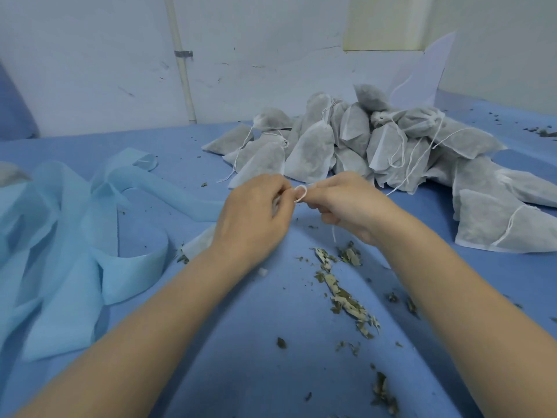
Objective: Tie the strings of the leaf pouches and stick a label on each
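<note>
At centre frame, the left hand [256, 212] and right hand [346, 203] pinch a white string [300, 193] looped between their fingertips; the pouch [197, 245] it apparently belongs to lies mostly hidden beneath the left wrist. Filled pouches [361, 140] pile at upper right.

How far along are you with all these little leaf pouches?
Not possible to count. Some pouches in the pile look cinched at the neck, though their strings trail loose. In hand: the left hand and right hand pinch a white string loop between them, mid-knot. Left: I see no labels on any pouch.
</note>
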{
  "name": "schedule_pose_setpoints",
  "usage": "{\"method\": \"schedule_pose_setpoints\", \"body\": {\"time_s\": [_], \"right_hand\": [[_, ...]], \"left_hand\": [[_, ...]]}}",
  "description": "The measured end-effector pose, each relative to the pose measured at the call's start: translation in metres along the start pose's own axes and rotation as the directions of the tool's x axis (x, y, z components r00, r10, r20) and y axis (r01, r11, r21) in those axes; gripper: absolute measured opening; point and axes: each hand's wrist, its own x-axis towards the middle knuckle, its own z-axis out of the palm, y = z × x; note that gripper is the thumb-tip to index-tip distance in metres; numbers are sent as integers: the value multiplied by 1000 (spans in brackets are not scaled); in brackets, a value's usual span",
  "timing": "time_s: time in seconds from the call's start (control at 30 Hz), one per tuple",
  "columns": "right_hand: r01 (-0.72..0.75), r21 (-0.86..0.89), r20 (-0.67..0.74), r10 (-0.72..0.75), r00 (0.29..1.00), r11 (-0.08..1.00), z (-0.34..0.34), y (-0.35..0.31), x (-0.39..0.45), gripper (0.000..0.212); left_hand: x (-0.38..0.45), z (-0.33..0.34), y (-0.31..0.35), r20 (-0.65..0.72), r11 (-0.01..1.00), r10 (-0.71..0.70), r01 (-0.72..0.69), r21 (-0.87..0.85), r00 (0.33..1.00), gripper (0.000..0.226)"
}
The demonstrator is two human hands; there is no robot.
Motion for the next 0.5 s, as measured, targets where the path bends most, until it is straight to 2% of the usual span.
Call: {"method": "schedule_pose_setpoints", "body": {"time_s": [0.07, 0.17, 0.23, 0.37, 0.43, 0.5], "right_hand": [[-61, 210, 5, 61, 998, 976, 5, 1, 1, 18], [-114, 478, 67, 93, 993, 871, 8, 7, 1, 17], [-114, 515, 88, 80, 993, 849, 9, 11, 1, 17], [-113, 530, 41, 108, 993, 841, 12, 16, 1, 4], [-114, 522, 29, 116, 993, 845, 11, 17, 0, 2], [-108, 503, 6, 122, 993, 857, 11, 18, 0, 5]], "left_hand": [[-2, 3, -4, -24, 995, 20, -18, 99, 1000, 20], [-5, 8, -8, -50, 981, 43, -32, 192, 998, 17], [-8, 9, -9, -63, 967, 83, -66, 246, 995, 17], [-14, 11, -11, -83, 945, 191, -160, 284, 978, 20], [-17, 11, -11, -57, 965, 141, -124, 232, 988, 17], [-17, 13, -8, -21, 988, 31, -27, 152, 999, 16]]}}
